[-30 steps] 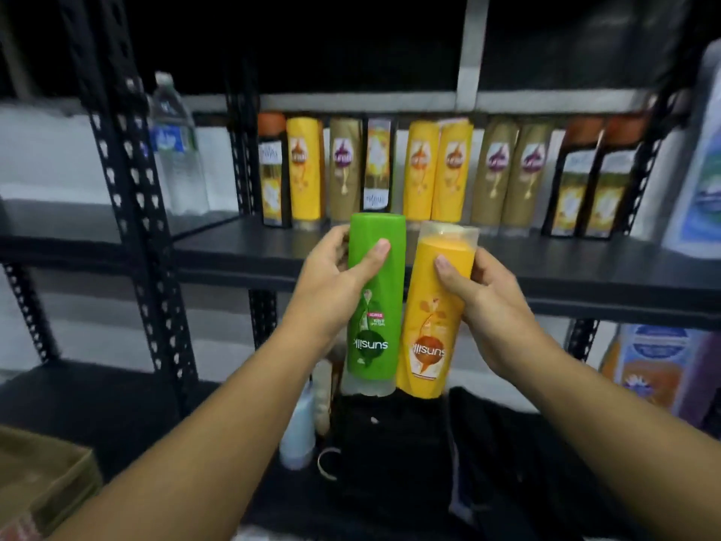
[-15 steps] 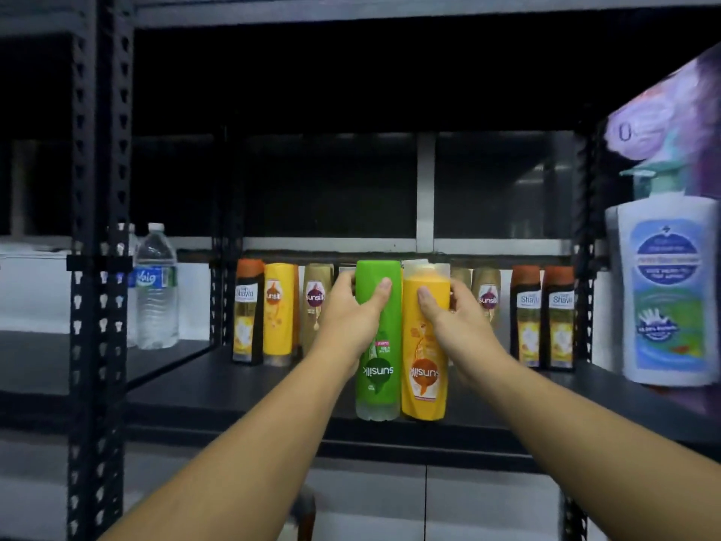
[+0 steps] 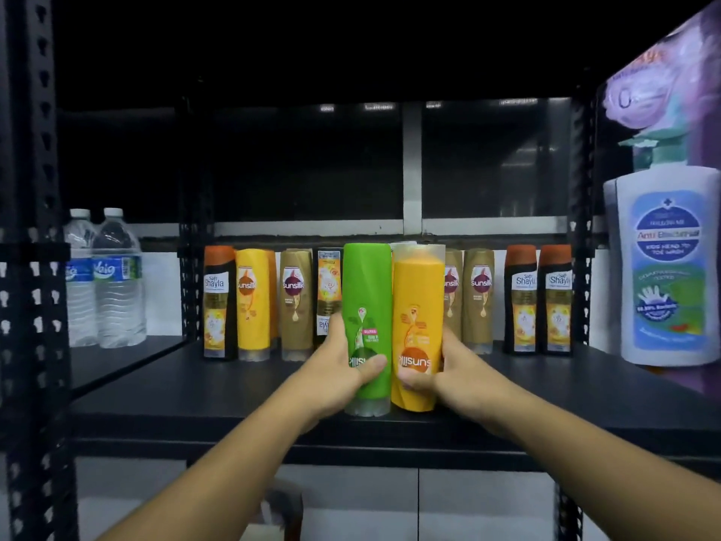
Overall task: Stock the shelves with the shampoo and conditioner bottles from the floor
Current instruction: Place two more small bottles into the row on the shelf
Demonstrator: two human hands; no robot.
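1. Two bottles sit centre frame, sides touching, at the front edge of the shelf [image 3: 195, 388]: the left hand [image 3: 335, 378] grasps the green bottle [image 3: 366, 306], the right hand [image 3: 452, 378] the yellow bottle [image 3: 417, 306].
2. Let go this near the edge, either could tip off.
3. Shoved back hard, they could topple the rear row [image 3: 296, 302].

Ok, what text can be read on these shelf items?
"sunsilk": yellow-orange plastic bottle in right hand.
"...silk", rest hidden: green plastic bottle in left hand.
"Shayla": black orange-capped bottle, far left.
"sunsilk": brown shelf bottle.
"Anti Bacterial", blurred: white pump bottle.
Clear water bottles: labels too blurred.
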